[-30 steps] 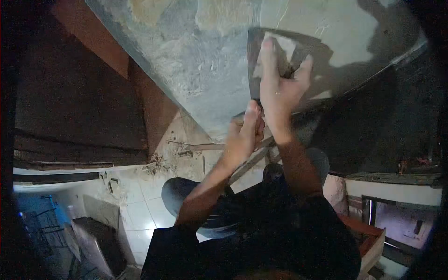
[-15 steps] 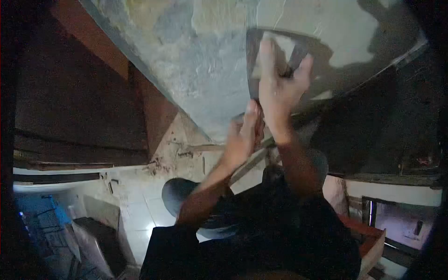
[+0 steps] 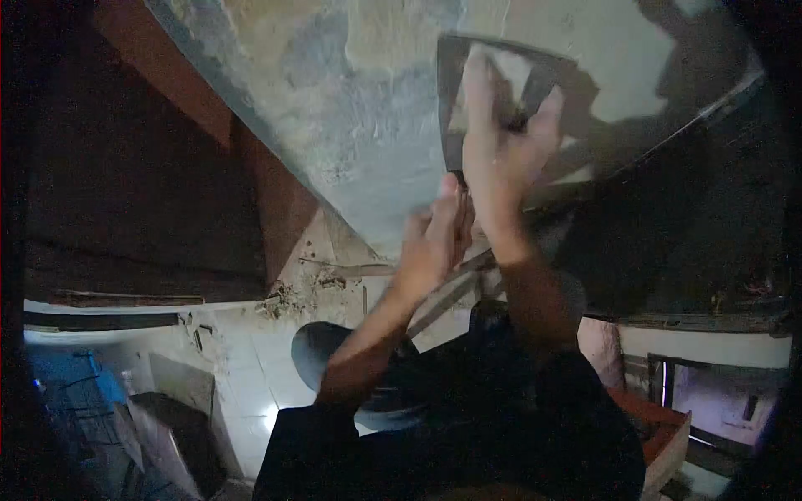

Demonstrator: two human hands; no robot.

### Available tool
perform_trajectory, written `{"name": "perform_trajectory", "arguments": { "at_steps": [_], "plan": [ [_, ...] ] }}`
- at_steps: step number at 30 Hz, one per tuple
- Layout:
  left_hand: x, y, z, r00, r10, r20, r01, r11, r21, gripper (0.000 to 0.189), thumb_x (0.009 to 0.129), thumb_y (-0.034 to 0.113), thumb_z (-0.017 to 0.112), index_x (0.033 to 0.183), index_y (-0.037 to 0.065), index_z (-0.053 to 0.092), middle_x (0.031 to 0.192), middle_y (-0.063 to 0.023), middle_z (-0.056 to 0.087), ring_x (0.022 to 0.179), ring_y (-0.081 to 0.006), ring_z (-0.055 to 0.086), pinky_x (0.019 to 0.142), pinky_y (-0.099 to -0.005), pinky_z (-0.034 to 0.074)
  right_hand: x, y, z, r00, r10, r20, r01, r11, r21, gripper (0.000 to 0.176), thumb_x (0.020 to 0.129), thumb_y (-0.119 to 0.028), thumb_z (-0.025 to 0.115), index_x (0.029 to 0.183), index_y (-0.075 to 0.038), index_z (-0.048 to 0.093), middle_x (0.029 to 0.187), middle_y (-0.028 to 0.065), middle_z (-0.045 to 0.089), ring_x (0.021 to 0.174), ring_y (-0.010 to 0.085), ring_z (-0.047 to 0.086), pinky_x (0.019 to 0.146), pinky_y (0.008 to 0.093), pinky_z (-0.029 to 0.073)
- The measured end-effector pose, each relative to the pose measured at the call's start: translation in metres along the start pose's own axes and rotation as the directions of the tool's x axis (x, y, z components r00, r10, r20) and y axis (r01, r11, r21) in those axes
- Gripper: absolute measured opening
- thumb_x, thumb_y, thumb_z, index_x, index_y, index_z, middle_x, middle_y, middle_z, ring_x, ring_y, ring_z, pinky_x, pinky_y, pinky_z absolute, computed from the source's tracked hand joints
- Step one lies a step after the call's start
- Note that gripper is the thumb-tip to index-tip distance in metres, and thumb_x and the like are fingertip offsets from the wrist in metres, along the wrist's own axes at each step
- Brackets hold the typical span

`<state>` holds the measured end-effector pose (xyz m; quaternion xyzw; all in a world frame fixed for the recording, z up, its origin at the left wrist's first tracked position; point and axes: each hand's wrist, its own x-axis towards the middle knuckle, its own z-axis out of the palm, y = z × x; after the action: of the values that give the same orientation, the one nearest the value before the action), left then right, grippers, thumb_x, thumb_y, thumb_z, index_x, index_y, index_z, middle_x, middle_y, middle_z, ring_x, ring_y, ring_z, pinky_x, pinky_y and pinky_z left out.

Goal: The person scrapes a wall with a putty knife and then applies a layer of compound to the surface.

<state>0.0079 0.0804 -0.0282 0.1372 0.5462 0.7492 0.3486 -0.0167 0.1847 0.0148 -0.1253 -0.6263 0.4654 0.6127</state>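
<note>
A wide, dark-edged putty knife [image 3: 449, 92] lies against a large, patchy grey-white surface [image 3: 368, 125] with smeared coating. My left hand [image 3: 430, 242] is closed around what appears to be its handle end, with the thumb pointing along it. The handle is mostly hidden by the fingers. On the blade rests my right hand [image 3: 501, 163], its fingers spread and stretched toward the far edge. Motion blurs this hand slightly. Shadows of the hands and tool fall on the surface to the right.
Below lies a pale tiled floor [image 3: 255, 367] with debris near the base of the surface. A dark box-like object [image 3: 175, 434] stands lower left. A reddish-brown open box [image 3: 660, 430] sits lower right, near a framed panel [image 3: 723, 401]. Dark walls flank both sides.
The putty knife and my right hand have shifted slightly upward along the surface. My left hand stays at the handle end, nearly in the same place.
</note>
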Motion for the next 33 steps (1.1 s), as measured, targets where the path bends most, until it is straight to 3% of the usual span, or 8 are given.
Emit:
{"name": "perform_trajectory", "arguments": {
  "at_steps": [9, 11, 14, 18, 20, 26, 30, 33],
  "plan": [
    [0.002, 0.006, -0.001, 0.992, 0.129, 0.014, -0.130, 0.982, 0.138, 0.049, 0.093, 0.043, 0.037, 0.060, 0.007, 0.044, 0.051, 0.0022, 0.039, 0.042, -0.0060, 0.033, 0.038, -0.0232, 0.024, -0.001, -0.007, 0.000, 0.999, -0.049, -0.006, 0.049, 0.998, -0.047, 0.037, 0.081, -0.019, 0.065, 0.101, 0.006, 0.047, 0.093, 0.0090, 0.058, 0.087, 0.0130, 0.053, 0.077, 0.0273, 0.042],
    [0.005, -0.014, -0.002, 0.999, -0.032, -0.032, 0.033, 0.998, 0.052, 0.051, 0.093, 0.045, 0.034, 0.060, 0.007, 0.044, 0.050, 0.0014, 0.039, 0.041, -0.0065, 0.033, 0.037, -0.0236, 0.024, -0.006, 0.009, -0.001, 1.000, -0.008, -0.021, 0.008, 1.000, -0.005, 0.036, 0.081, -0.019, 0.065, 0.101, 0.005, 0.047, 0.092, 0.0085, 0.058, 0.086, 0.0122, 0.053, 0.076, 0.0266, 0.043],
    [0.004, 0.005, -0.009, 0.994, 0.102, 0.043, -0.107, 0.984, 0.145, 0.053, 0.092, 0.047, 0.033, 0.061, 0.007, 0.045, 0.050, 0.0010, 0.039, 0.041, -0.0068, 0.034, 0.037, -0.0238, 0.025, 0.003, -0.003, 0.006, 1.000, -0.010, -0.024, 0.010, 1.000, 0.001, 0.035, 0.080, -0.018, 0.066, 0.100, 0.004, 0.048, 0.091, 0.0073, 0.058, 0.081, 0.0105, 0.053, 0.071, 0.0249, 0.044],
    [0.001, 0.008, -0.003, 0.998, 0.022, -0.065, -0.009, 0.982, 0.191, 0.052, 0.093, 0.046, 0.034, 0.061, 0.007, 0.046, 0.051, 0.0016, 0.038, 0.043, -0.0073, 0.033, 0.039, -0.0240, 0.025, -0.001, -0.003, 0.006, 1.000, 0.009, -0.008, -0.008, 0.997, 0.074, 0.033, 0.080, -0.018, 0.066, 0.099, 0.003, 0.049, 0.090, 0.0062, 0.058, 0.078, 0.0101, 0.053, 0.069, 0.0243, 0.044],
    [0.004, -0.015, -0.008, 0.997, 0.062, -0.036, -0.060, 0.996, 0.065, 0.050, 0.093, 0.044, 0.036, 0.062, 0.006, 0.047, 0.052, 0.0015, 0.039, 0.045, -0.0073, 0.032, 0.041, -0.0239, 0.026, -0.010, -0.006, 0.001, 0.979, 0.201, 0.030, -0.204, 0.966, 0.161, 0.036, 0.076, -0.014, 0.070, 0.096, 0.004, 0.047, 0.089, 0.0089, 0.058, 0.079, 0.0125, 0.055, 0.068, 0.0263, 0.045],
    [0.010, -0.037, -0.019, 0.993, 0.051, -0.110, -0.045, 0.997, 0.057, 0.051, 0.095, 0.037, 0.036, 0.054, 0.006, 0.043, 0.048, 0.0018, 0.038, 0.045, -0.0074, 0.033, 0.042, -0.0250, 0.026, -0.022, 0.009, 0.004, 0.958, 0.277, 0.067, -0.285, 0.918, 0.276, 0.035, 0.075, -0.010, 0.070, 0.097, 0.004, 0.046, 0.087, 0.0091, 0.059, 0.078, 0.0115, 0.056, 0.067, 0.0247, 0.046],
    [0.009, -0.038, -0.021, 0.957, 0.285, -0.061, -0.255, 0.919, 0.300, 0.045, 0.096, 0.030, 0.034, 0.062, 0.002, 0.044, 0.051, 0.0011, 0.040, 0.045, -0.0066, 0.036, 0.041, -0.0244, 0.027, -0.023, 0.011, 0.006, 0.954, 0.245, 0.175, -0.290, 0.901, 0.323, 0.034, 0.075, -0.008, 0.070, 0.096, 0.004, 0.046, 0.086, 0.0089, 0.058, 0.074, 0.0115, 0.057, 0.064, 0.0233, 0.048],
    [0.008, -0.031, -0.020, 0.957, 0.267, -0.111, -0.247, 0.954, 0.167, 0.039, 0.096, 0.027, 0.033, 0.069, 0.002, 0.047, 0.053, 0.0004, 0.043, 0.044, -0.0057, 0.038, 0.040, -0.0233, 0.029, -0.021, -0.006, 0.005, 0.936, 0.296, 0.192, -0.337, 0.913, 0.232, 0.034, 0.074, -0.004, 0.069, 0.097, 0.005, 0.045, 0.086, 0.0091, 0.058, 0.075, 0.0129, 0.058, 0.067, 0.0244, 0.051]
  ]
}}
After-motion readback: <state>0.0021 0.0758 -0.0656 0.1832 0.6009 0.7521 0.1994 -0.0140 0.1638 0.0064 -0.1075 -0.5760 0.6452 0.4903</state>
